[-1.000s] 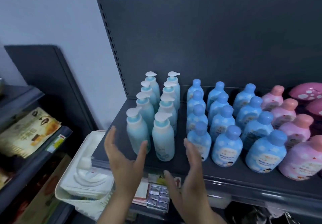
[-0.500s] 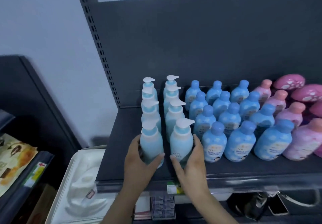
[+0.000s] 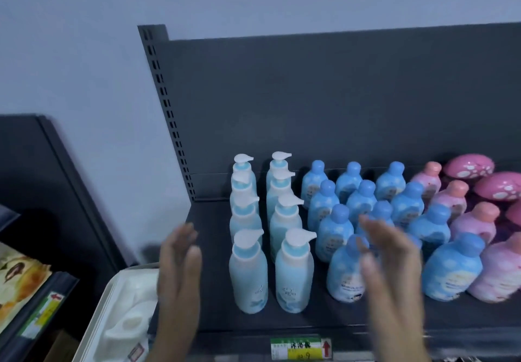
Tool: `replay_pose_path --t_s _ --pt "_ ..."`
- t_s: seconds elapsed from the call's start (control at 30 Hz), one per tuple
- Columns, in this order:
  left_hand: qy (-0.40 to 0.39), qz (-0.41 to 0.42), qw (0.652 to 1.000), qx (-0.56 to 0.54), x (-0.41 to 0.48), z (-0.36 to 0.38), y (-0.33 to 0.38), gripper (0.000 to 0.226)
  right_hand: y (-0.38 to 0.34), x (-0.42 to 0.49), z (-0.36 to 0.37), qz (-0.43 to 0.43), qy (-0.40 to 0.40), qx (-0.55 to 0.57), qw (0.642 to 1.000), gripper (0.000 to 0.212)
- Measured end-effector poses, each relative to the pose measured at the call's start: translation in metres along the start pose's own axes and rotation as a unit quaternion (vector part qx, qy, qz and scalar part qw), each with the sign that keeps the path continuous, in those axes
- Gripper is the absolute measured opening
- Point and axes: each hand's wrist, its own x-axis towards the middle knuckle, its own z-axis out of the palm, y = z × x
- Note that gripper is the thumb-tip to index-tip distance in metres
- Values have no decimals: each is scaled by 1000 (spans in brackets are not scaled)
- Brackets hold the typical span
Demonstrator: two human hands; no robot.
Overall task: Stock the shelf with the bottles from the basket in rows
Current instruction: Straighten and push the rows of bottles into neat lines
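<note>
Head camera view, looking forward and down at a dark grey shop shelf (image 3: 214,313) backed by a dark panel, with a pale wall behind.

Two bare hands are raised in front of the shelf, both blurred. The left hand (image 3: 179,271) is open, fingers straight and together, palm turned inward, just left of the pump bottles and touching none of them. The right hand (image 3: 390,271) is likewise open and flat, palm facing left, in front of the blue bottles and holding nothing.

Between the hands stand the pump bottles (image 3: 270,249): pale blue with white pump heads, upright, in two rows of four running from the shelf's front edge to the back. The front pair stands close to the edge, side by side.

To their right stand round-capped blue bottles (image 3: 363,201) in three rows, then pink bottles (image 3: 476,220), then pink mushroom-shaped items (image 3: 468,167) at the far right.

A green and yellow price label (image 3: 300,347) with a red arrow sits on the shelf's front rail.

At lower left, a white tray-like container (image 3: 104,322) lies below the shelf; its contents are white and unclear. Further left, another dark shelf (image 3: 60,280) holds a yellow packet (image 3: 19,277).
</note>
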Motion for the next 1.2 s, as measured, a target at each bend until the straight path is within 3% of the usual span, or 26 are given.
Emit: replay_pose_path --t_s 0.07,0.13,0.2,0.3,0.53,0.67,0.83,1.0,1.07,1.2 --pt "-48 -5 998 35 36 1 11 28 -14 51 -4 66 11 71 995 27" --pt "-170 -44 977 119 62 8 10 31 -9 95 4 190 -60 12 980 32" --pt "-242 -69 955 157 74 17 4 35 8 115 18 299 -155 -59 940 36" --pt "-256 -78 949 165 77 30 0 39 38 117 35 392 -256 -102 878 36" --pt "-257 -84 945 184 84 38 -16 57 48 118 54 321 -281 -286 858 42" --pt "-261 -87 940 202 84 37 -22 56 51 120 55 380 -293 -227 848 33" --pt "-257 -94 943 190 85 36 -25 62 59 119 55 400 -278 -174 856 46" --pt "-269 -102 939 187 83 27 -18 54 58 126 45 405 -324 -194 833 39" --pt "-267 -116 945 147 91 14 -8 52 50 139 34 405 -310 -151 846 44" --pt "-218 -108 967 72 126 6 10 42 36 175 37 378 -189 -38 906 37"
